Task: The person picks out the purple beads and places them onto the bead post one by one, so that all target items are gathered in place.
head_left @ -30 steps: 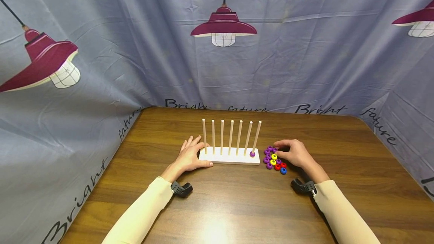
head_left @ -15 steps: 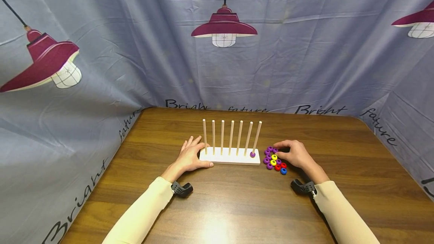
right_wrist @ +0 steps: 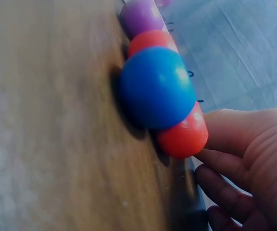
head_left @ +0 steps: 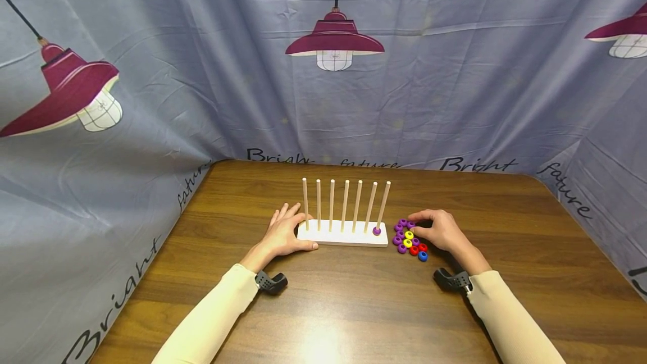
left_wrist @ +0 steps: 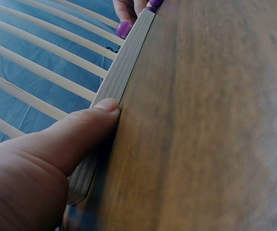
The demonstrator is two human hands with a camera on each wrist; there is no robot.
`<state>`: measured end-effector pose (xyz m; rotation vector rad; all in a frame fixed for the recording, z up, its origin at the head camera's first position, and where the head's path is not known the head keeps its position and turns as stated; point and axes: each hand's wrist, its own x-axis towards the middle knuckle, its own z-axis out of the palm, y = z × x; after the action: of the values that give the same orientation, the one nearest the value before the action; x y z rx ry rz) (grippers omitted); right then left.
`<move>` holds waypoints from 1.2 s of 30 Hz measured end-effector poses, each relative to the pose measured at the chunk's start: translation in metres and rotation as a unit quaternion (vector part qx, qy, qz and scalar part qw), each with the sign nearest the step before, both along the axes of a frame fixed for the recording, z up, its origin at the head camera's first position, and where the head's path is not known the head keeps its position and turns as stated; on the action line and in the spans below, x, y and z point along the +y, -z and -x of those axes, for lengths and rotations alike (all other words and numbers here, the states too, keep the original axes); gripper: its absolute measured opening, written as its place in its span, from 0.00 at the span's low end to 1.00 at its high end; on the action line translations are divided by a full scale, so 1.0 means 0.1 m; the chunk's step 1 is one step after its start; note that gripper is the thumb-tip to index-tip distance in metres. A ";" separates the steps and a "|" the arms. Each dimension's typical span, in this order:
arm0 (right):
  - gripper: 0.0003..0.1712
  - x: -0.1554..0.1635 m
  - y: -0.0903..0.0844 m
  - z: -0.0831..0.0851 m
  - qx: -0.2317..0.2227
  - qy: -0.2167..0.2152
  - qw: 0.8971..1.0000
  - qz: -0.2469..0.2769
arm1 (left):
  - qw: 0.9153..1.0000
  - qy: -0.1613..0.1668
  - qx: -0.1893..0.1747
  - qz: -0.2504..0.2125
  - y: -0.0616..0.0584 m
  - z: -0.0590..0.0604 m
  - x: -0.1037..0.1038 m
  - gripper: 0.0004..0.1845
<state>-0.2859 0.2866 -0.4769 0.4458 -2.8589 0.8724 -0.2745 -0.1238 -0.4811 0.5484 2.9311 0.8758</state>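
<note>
In the head view, a white peg rack (head_left: 343, 236) with a row of upright wooden pegs stands mid-table. One purple bead (head_left: 376, 231) sits at the foot of its rightmost peg. My left hand (head_left: 283, 233) grips the rack's left end, its thumb along the front edge and fingers behind. Right of the rack, my right hand (head_left: 438, 229) has thumb and index finger around a purple bead (head_left: 411, 225) at the back of a bead cluster. The right wrist view hides those fingertips behind a red bead (right_wrist: 184, 137) and a blue bead (right_wrist: 157, 89).
The cluster holds several purple beads (head_left: 397, 240), two yellow beads (head_left: 409, 235), two red ones and a blue one, lying close together on the brown wooden table (head_left: 343, 296). A grey-blue curtain (head_left: 333, 111) printed with lamps hangs behind and at both sides.
</note>
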 end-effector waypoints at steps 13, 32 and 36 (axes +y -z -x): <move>0.16 -0.01 -0.18 0.02 -0.009 -0.002 1.000 0.004 | 1.000 -0.002 0.004 0.001 0.02 0.00 0.00 0.36; 0.15 -0.08 -0.83 0.03 0.018 -0.010 1.000 0.010 | 1.000 -0.001 0.000 0.006 0.01 0.00 0.01 0.37; 0.15 -0.10 -0.92 0.04 0.032 -0.017 0.999 0.012 | 1.000 0.000 -0.001 0.004 0.01 0.01 0.00 0.37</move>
<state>-0.2901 0.2762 -0.3848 0.5112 -2.7867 0.8808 -0.2750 -0.1235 -0.4821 0.5456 2.9309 0.8635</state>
